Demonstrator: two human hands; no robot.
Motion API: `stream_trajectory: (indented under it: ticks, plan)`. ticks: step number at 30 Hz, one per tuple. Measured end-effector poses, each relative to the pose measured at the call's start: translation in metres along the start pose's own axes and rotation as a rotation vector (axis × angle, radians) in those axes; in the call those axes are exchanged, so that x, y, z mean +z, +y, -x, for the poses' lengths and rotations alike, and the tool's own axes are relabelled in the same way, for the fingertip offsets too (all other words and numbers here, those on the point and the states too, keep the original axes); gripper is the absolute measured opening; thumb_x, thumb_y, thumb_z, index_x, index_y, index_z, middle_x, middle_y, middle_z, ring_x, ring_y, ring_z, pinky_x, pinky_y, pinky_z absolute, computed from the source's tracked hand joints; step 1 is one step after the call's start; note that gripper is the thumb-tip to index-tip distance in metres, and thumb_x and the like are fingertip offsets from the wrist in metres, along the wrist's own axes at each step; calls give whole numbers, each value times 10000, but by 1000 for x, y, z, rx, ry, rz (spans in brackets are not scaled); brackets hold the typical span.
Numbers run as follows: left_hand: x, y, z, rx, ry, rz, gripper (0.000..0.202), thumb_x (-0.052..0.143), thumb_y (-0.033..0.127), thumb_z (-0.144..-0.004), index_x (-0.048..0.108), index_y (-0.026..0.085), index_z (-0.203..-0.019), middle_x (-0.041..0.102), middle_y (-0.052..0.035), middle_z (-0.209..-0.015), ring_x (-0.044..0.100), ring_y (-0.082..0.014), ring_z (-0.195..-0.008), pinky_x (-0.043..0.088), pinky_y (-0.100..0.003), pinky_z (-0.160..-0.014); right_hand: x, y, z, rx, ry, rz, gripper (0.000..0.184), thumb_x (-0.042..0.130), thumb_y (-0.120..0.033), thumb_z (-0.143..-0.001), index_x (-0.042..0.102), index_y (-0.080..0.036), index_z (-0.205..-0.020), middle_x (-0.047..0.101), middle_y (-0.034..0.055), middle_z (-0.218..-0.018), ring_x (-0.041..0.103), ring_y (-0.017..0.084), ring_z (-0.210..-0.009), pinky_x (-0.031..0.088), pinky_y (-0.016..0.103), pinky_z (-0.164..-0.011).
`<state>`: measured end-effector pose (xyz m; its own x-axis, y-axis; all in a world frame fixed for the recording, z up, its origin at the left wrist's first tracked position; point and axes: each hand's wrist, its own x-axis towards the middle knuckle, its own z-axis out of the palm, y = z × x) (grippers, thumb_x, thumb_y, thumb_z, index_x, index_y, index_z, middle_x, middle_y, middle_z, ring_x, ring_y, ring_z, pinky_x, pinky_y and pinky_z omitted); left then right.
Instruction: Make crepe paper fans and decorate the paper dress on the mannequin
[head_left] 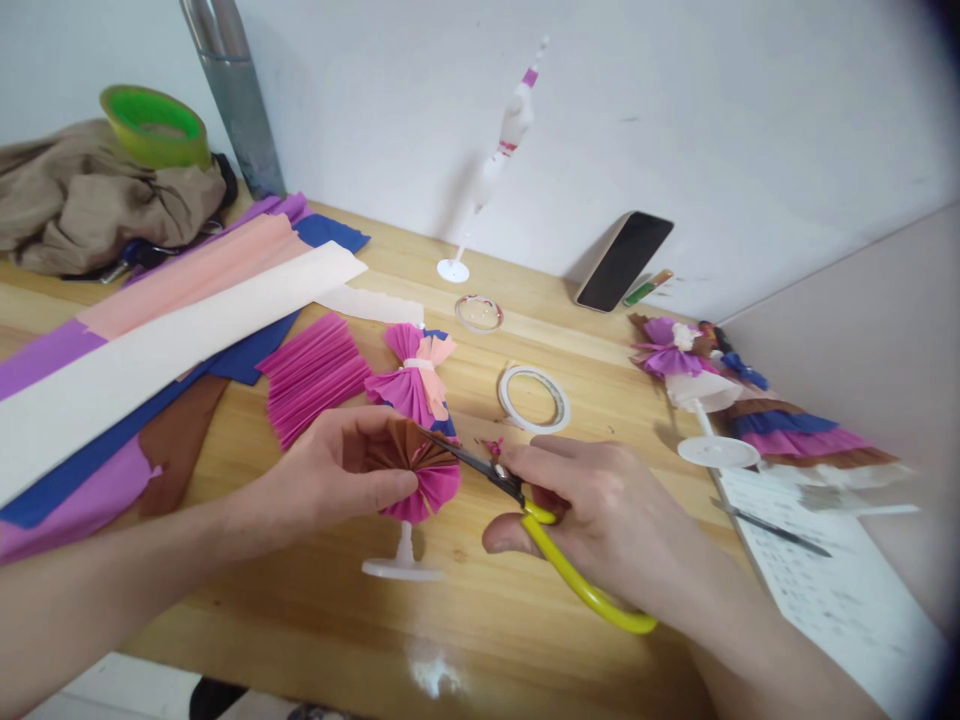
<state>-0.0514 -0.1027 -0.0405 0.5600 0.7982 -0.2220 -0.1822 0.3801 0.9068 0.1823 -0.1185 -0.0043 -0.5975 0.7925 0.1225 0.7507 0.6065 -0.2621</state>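
My left hand [337, 465] pinches a fan of pleated brown crepe paper [411, 440] between thumb and fingers. Pink pleated paper [427, 492] shows just below the brown. In my right hand [600, 500] is a pair of scissors [581, 580] with yellow handles, its dark blades reaching the upper edge of the brown pleats. Whether the blades touch the paper, I cannot tell. Under the pleats stands a white round-based stand [403, 570]. Right behind my left hand is a gathered pink, peach and blue paper piece [412, 370] with a white band around its middle.
Crepe paper strips [187, 310] and a pink pleated sheet [315, 375] lie left. A tape roll [504, 385], a clear ring [480, 313], a white figure on a stand [510, 130] and a phone [626, 262] are behind. Paper-dressed figures [694, 375] and a notebook [817, 590] are right.
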Motion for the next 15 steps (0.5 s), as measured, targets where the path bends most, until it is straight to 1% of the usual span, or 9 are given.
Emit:
stream_trajectory:
  ticks: [2,5,8,12,15]
  plan:
    - [-1,-4,0,8,3,31,122,741,149,-720,720,155,-840,705,-4,-729,642,-106,-627,515,-201,-589,1,1,1,-14,8,-3,433,632,-561,-835,587,-163,-669,465,-34,-555,371,88,-453,253,220,-459]
    - [-3,-6,-1,2,10,46,139,754,129,-695,737,154,-831,724,-16,-753,662,-122,-668,538,-223,-635,2,2,1,-22,17,-29,472,552,-585,-879,566,-171,-654,453,-33,-546,370,90,-446,255,222,-460]
    - [-1,-4,-2,1,8,55,164,761,93,-649,748,150,-802,720,-7,-725,645,-113,-646,531,-222,-636,4,3,0,-22,10,-62,481,514,-584,-902,531,-176,-647,452,-34,-550,365,88,-441,257,217,-455]
    - [0,0,-3,-18,38,46,198,760,66,-606,752,150,-786,727,-2,-730,632,-108,-647,512,-208,-621,4,4,-2,-17,-60,-127,463,585,-581,-860,497,-183,-641,446,-42,-560,367,88,-455,269,213,-452]
    - [-1,0,-3,-24,58,17,189,750,66,-609,745,154,-776,729,3,-731,630,-102,-647,499,-197,-617,2,5,-2,30,-113,-164,425,676,-582,-789,542,-188,-702,484,-31,-598,411,108,-492,304,221,-469]
